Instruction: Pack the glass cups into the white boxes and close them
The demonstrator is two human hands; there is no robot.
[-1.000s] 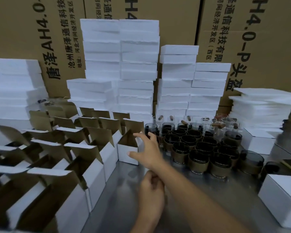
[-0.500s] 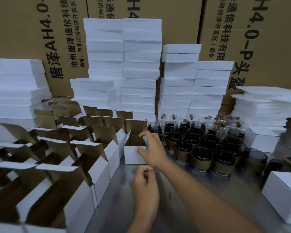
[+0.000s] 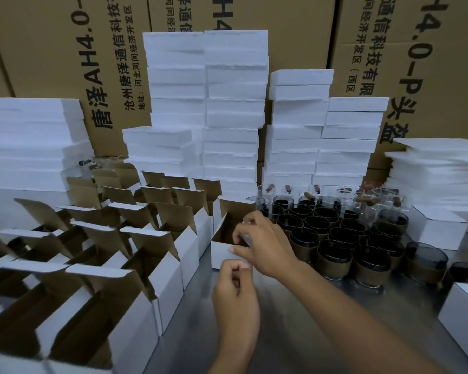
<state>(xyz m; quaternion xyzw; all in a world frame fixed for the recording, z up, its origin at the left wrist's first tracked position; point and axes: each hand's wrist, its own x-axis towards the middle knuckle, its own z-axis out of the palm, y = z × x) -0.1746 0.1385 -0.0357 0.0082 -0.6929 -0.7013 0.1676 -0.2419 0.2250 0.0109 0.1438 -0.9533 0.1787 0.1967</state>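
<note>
A small white box (image 3: 220,252) stands open at the table's middle, its brown-lined lid flap up at the back. My right hand (image 3: 268,247) grips its right wall, fingers over the rim and thumb on the front face. My left hand (image 3: 235,295) is just below, and its curled fingers pinch the box's front lower corner. Several dark glass cups (image 3: 333,255) with brown bands stand packed together directly right of the box. Whether anything is inside the box is hidden.
Rows of open white boxes (image 3: 168,265) fill the left. White foam stacks (image 3: 233,103) and brown cartons (image 3: 65,63) wall off the back. Closed white boxes sit at the right (image 3: 438,228) and the near right edge (image 3: 462,319). Bare metal tabletop (image 3: 295,333) lies in front.
My right hand reached the open box, took hold of its right wall and drew it slightly nearer. My left hand rose from the tabletop to the box's front corner.
</note>
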